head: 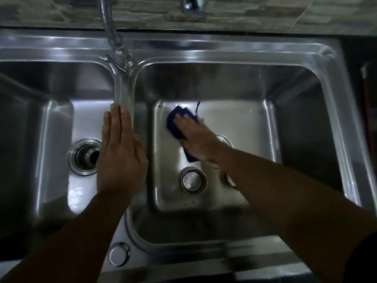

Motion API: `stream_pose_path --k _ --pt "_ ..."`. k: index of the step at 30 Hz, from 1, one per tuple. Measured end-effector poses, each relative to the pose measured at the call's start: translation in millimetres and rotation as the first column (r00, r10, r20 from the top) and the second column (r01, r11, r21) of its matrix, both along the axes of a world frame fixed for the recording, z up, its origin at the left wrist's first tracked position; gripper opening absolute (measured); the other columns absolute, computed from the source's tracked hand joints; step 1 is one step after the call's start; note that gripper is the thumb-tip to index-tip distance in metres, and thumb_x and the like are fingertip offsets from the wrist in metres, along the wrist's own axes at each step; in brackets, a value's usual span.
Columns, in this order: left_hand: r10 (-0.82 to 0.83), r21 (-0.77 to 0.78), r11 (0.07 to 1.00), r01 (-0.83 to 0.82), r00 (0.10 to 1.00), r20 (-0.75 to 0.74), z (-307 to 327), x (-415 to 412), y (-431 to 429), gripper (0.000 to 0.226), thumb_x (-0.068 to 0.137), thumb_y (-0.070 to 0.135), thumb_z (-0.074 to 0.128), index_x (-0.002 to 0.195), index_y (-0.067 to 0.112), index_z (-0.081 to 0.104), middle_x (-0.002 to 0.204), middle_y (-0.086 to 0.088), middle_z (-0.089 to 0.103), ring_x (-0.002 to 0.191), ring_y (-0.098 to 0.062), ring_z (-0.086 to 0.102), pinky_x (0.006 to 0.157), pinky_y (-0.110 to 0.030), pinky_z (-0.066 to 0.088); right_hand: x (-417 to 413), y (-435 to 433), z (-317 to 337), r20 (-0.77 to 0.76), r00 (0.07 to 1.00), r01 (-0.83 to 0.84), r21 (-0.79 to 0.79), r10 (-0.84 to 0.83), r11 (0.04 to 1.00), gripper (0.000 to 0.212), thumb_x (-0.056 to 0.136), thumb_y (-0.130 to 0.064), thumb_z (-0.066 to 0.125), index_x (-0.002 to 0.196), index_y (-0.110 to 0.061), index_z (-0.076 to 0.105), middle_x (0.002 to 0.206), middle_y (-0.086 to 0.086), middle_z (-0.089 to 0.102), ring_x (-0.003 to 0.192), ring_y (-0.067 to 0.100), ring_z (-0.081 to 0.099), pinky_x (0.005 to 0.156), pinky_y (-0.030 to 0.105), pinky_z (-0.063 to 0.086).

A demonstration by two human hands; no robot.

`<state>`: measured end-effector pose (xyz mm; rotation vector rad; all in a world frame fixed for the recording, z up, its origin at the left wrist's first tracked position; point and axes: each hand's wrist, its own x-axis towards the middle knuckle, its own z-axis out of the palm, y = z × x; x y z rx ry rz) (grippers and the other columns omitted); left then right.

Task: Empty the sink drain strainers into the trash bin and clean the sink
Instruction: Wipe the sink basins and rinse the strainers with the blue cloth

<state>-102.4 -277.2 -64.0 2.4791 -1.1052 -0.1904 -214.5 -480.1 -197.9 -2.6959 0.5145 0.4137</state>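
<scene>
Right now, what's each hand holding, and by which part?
Left hand: nothing, flat on the sink divider. Right hand: lies on top of the blue sponge, on the basin floor; blur hides any grip.

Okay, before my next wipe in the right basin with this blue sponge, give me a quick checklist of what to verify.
1. Blue sponge under the right hand, pressed on the right basin floor: ok.
2. Left hand flat on the divider: ok.
3. Wiping path clear: not ok, a loose strainer lies on that floor.
4. Left drain fitted with a strainer: not ok, it looks open.
5. Faucet shut off: cannot tell.
</scene>
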Motion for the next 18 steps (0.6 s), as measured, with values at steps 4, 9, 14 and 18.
stream_pose_path --k 4,9,14,18 --pt "-0.016 0.029 0.999 0.014 0.999 0.049 -1.9 2.1 2.9 0.061 0.101 0.021 0.026 0.157 -0.002 0.017 0.167 -0.019 0.011 0.157 -0.031 0.004 0.127 -0.049 0.015 -73.3 -82.4 -2.2 -0.083 0.939 0.33 -0.055 -0.334 0.942 0.073 0.103 -0.039 0.04 0.161 -0.019 0.001 0.17 0.002 -0.004 0.157 0.022 -0.003 0.125 0.054 0.003" --pt "-0.029 0.152 0.988 0.006 0.988 0.15 -3.3 -1.7 1.0 0.065 0.099 0.025 0.024 0.157 -0.001 0.014 0.166 -0.023 0.012 0.156 -0.037 0.008 0.127 -0.052 0.01 -171.5 -100.0 -2.2 -0.245 0.838 0.454 -0.182 -0.488 0.872 0.074 0.105 -0.049 0.025 0.159 -0.015 -0.011 0.168 0.002 -0.017 0.156 0.021 -0.011 0.123 0.047 -0.009" --pt "-0.09 0.253 0.967 0.041 0.979 0.183 4.2 -25.9 -12.2 0.071 0.103 0.046 0.018 0.157 0.0 0.014 0.165 -0.023 0.015 0.155 -0.035 0.01 0.127 -0.052 0.008 -211.4 -42.1 -2.2 -0.334 0.819 0.448 -0.135 -0.466 0.884 0.076 0.103 -0.052 0.02 0.156 -0.017 -0.021 0.165 -0.001 -0.028 0.153 0.019 -0.021 0.122 0.047 -0.014" --pt "-0.304 0.334 0.904 0.267 0.95 0.065 -3.7 -79.0 -48.7 0.07 0.098 0.039 0.026 0.156 0.0 0.024 0.163 -0.022 0.023 0.154 -0.035 0.02 0.126 -0.052 0.011 -201.3 -66.0 0.2 -0.318 0.849 0.389 -0.163 -0.421 0.907 0.075 0.102 -0.053 0.019 0.158 -0.019 -0.018 0.165 0.0 -0.026 0.154 0.019 -0.019 0.121 0.044 -0.017"
